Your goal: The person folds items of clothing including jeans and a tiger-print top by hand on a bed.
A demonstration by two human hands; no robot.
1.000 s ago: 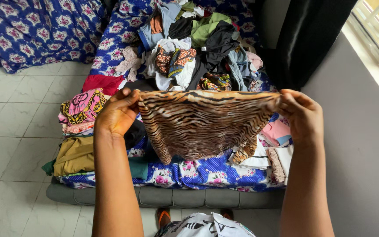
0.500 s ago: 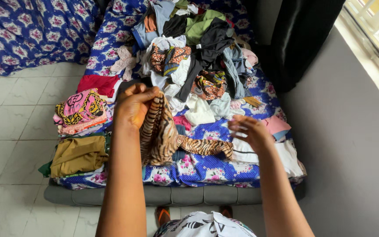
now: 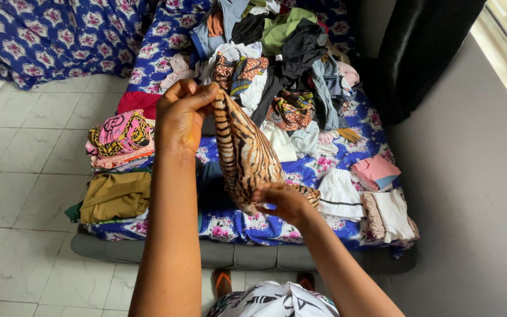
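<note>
A tiger-striped brown and black cloth (image 3: 243, 152) hangs folded lengthwise above the mattress. My left hand (image 3: 182, 114) pinches its top end, raised up. My right hand (image 3: 283, 201) grips its lower end, lower and to the right. Both hands are above the near part of a low mattress (image 3: 236, 226) covered with a blue flowered sheet.
A loose heap of mixed clothes (image 3: 277, 64) lies at the mattress's far end. Folded stacks sit on the left: a pink patterned one (image 3: 120, 138) and an olive one (image 3: 115, 196). Small folded pieces (image 3: 374, 173) lie at right. Tiled floor (image 3: 19, 188) left, grey wall right.
The cloth was held spread wide between both hands. My hands brought its ends together, and now it hangs folded, left hand high, right hand low at its bottom.
</note>
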